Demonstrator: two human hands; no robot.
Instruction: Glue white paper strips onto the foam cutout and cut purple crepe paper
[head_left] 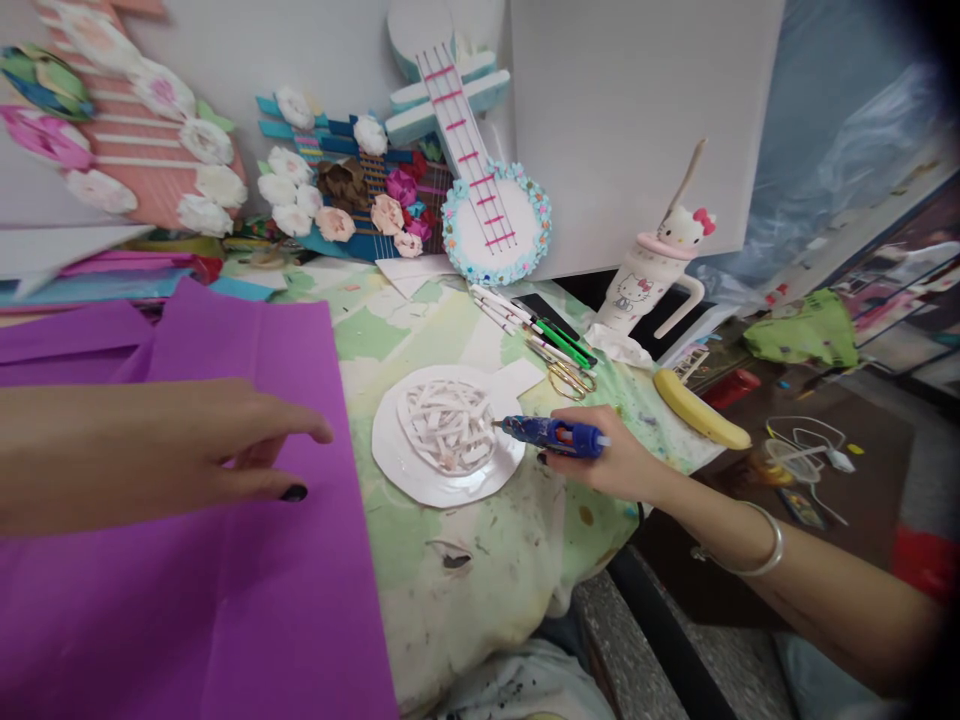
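Note:
My right hand (604,450) is wrapped round a blue glue gun (551,434), whose nozzle points left at a white piece (390,470) with a rounded body and a short neck. Inside a raised ring on that piece lies a heap of thin white strips (450,425). The nozzle tip is at the ring's right edge; I cannot tell whether it touches. Over a large purple sheet (300,580) hovers my left hand (255,440), its index finger and thumb apart with nothing between them.
Gold-handled scissors (571,380), a green cutter (564,342) and several white sticks (495,308) lie behind the white piece. A Hello Kitty tumbler (637,285) and a banana (699,410) are at the right. Decorated paper guitars, one a white banjo shape (499,222), lean at the back.

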